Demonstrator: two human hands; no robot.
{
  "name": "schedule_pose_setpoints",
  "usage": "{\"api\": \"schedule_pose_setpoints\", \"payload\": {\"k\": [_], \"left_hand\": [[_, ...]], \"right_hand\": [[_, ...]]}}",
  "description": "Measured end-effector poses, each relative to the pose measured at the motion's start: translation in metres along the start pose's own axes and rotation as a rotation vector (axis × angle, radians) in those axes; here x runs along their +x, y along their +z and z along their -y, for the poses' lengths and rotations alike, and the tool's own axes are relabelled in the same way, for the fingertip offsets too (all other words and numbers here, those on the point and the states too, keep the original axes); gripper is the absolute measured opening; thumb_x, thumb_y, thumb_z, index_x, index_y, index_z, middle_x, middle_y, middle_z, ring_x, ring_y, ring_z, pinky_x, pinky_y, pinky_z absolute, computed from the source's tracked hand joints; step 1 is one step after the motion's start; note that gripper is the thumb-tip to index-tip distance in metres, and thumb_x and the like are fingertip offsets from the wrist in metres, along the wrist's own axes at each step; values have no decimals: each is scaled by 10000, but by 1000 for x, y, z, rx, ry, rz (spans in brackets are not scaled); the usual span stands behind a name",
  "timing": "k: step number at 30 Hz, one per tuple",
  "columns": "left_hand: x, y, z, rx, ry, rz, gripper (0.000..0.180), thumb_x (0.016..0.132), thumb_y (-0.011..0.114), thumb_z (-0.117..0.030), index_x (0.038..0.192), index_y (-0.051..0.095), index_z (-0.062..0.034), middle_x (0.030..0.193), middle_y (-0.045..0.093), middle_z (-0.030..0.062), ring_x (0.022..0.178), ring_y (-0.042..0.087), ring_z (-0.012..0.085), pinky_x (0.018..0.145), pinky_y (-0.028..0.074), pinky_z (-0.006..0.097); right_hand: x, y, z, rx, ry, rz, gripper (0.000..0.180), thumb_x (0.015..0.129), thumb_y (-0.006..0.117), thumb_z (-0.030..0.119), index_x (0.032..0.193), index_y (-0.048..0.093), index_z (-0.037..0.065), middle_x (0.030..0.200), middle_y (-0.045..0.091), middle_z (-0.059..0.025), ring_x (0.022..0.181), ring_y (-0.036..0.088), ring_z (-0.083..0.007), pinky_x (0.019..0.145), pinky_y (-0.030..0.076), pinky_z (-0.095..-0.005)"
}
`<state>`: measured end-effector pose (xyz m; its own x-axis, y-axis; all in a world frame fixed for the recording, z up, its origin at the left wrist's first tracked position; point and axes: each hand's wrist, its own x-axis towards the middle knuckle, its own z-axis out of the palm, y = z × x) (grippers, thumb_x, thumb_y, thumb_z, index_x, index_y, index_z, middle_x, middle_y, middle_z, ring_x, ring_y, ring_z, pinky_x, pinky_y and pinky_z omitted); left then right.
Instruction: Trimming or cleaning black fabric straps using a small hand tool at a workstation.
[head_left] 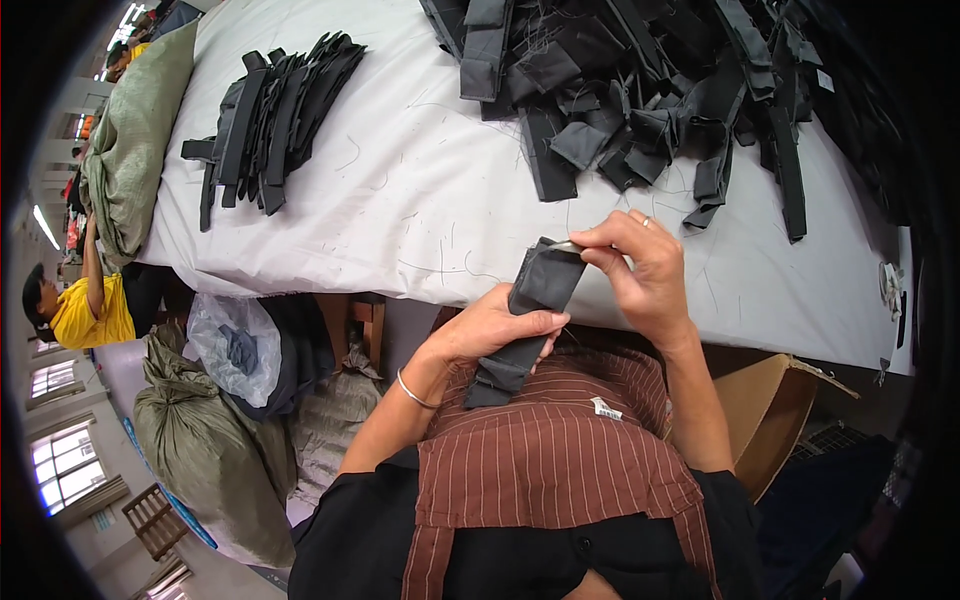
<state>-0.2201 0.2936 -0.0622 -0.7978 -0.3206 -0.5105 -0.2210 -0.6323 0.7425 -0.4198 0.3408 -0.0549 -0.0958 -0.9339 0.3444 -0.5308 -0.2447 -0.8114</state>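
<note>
My left hand [497,327] is wrapped round a dark grey folded fabric strip [553,279] in front of my apron, its thumb pressed across the front. The strip slants, its upper end just over the table's near edge and its lower end against the apron. At the strip's top edge, my right hand [640,262] pinches a small, pale, shiny tool [566,246] between thumb and fingers. Its exact kind is too small to make out. Loose threads stick out near that top edge.
A white-covered table [420,200] spans the view, scattered with thread ends. A neat stack of dark strips [280,125] lies left, a tangled heap [640,90] right. Full sacks [205,440] stand lower left, a cardboard box [775,420] lower right. A person in yellow [95,312] is far left.
</note>
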Motion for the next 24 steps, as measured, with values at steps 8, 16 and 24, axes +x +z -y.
{"api": "schedule_pose_setpoints", "payload": {"k": [8, 16, 24], "left_hand": [[5, 15, -7, 813, 417, -431, 422, 719, 742, -199, 1011, 553, 40, 936, 495, 163, 845, 550, 295, 740, 471, 356], [-10, 3, -19, 662, 655, -420, 480, 589, 830, -82, 988, 575, -9, 947, 505, 78, 842, 549, 215, 756, 469, 310], [-22, 10, -47, 1057, 777, -536, 494, 553, 785, -19, 1009, 609, -92, 1009, 510, 72, 989, 507, 252, 886, 393, 359]], "right_hand": [[1, 4, 12, 708, 491, 201, 305, 878, 675, 275, 1044, 565, 44, 970, 521, 18, 849, 463, -47, 772, 392, -202], [-10, 0, 16, 958, 585, 299, 249, 826, 732, 187, 939, 540, 75, 868, 520, 38, 756, 480, -34, 685, 405, -186], [-11, -3, 28, 1010, 534, 232, 384, 796, 644, 1, 1166, 553, 46, 827, 492, 46, 728, 460, -37, 666, 407, -197]]}}
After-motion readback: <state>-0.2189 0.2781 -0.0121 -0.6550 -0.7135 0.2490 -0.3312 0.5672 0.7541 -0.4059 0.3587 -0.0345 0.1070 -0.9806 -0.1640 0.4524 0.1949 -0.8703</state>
